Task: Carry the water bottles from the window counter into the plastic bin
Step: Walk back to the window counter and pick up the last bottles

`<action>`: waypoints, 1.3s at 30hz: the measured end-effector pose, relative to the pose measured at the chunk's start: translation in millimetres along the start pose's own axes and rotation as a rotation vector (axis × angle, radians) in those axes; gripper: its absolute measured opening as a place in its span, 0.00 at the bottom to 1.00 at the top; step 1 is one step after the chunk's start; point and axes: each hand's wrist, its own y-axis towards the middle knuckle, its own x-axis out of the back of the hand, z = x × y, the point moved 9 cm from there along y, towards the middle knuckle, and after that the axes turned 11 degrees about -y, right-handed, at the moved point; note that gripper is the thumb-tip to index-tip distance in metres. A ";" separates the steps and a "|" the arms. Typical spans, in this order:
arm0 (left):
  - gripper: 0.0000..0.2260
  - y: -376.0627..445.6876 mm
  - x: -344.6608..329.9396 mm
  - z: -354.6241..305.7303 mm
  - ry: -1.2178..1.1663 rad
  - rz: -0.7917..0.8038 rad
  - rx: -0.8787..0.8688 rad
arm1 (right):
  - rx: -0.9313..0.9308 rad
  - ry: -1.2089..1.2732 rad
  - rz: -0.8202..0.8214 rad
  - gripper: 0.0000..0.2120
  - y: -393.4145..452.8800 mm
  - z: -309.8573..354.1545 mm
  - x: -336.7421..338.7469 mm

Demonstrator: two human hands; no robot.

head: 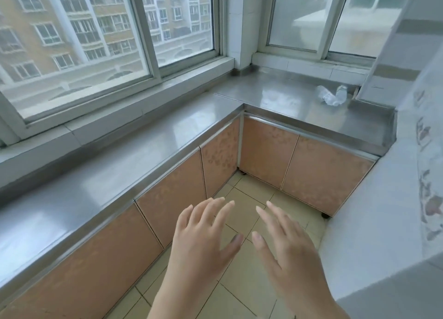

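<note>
The left hand (pixel 203 242) is held out over the tiled floor (pixel 242 282) with its fingers (pixel 215 211) straight and spread, nothing in them; beside it the right hand (pixel 285 244) is likewise empty and open-fingered. Two clear water bottles (pixel 332 95) are seen lying on their sides, touching, on the steel tabletop (pixel 282 95) in the far right corner under the frosted window (pixel 299 16), well apart from both hands. The bin is not shown. The corner is probably best approached first, and each bottle gripped round its middle, since lying bottles are likely to roll.
</note>
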 end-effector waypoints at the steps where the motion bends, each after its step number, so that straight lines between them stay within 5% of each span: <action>1: 0.24 15.3 -7.6 6.7 -0.003 -0.006 -0.003 | -0.002 0.002 0.001 0.28 15.9 -5.2 -6.9; 23: 0.24 377.5 -153.2 132.9 -0.010 0.054 0.098 | 0.000 0.021 0.056 0.29 395.6 -124.4 -117.0; 39: 0.23 662.6 -318.5 152.3 -0.178 0.197 -0.225 | -0.342 -0.152 0.058 0.28 608.2 -270.9 -168.2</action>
